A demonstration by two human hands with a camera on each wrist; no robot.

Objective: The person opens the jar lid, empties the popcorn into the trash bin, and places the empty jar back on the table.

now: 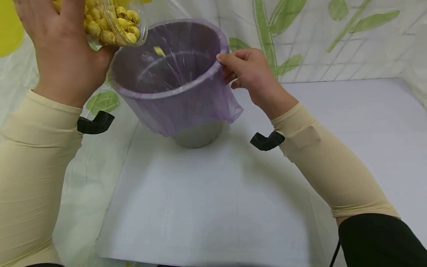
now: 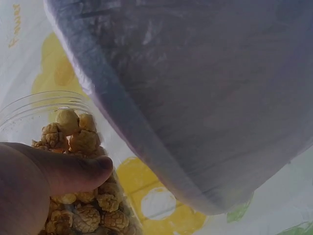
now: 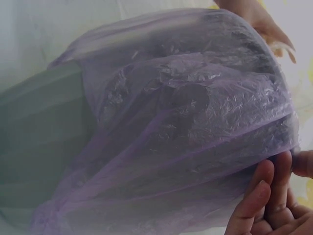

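Note:
My left hand [image 1: 61,55] grips a clear plastic jar [image 1: 115,27], tipped on its side with its mouth toward the bin. Round yellow popcorn [image 1: 125,24] fills it; the thumb [image 2: 83,171] lies along its wall in the left wrist view. A light grey bin [image 1: 198,136] stands tilted, lined with a thin purple plastic bag [image 1: 186,109] folded over its rim. One popcorn piece [image 1: 159,51] shows within the bin's mouth. My right hand [image 1: 251,72] pinches the rim with the bag at the right side, thumb on top and fingers below.
The bin's base is on a white-covered table [image 1: 207,207]. Behind it hangs a pale sheet [image 1: 360,48] with painted green leaves and yellow flowers. Black wrist mounts [image 1: 96,123] stick out from both sleeves.

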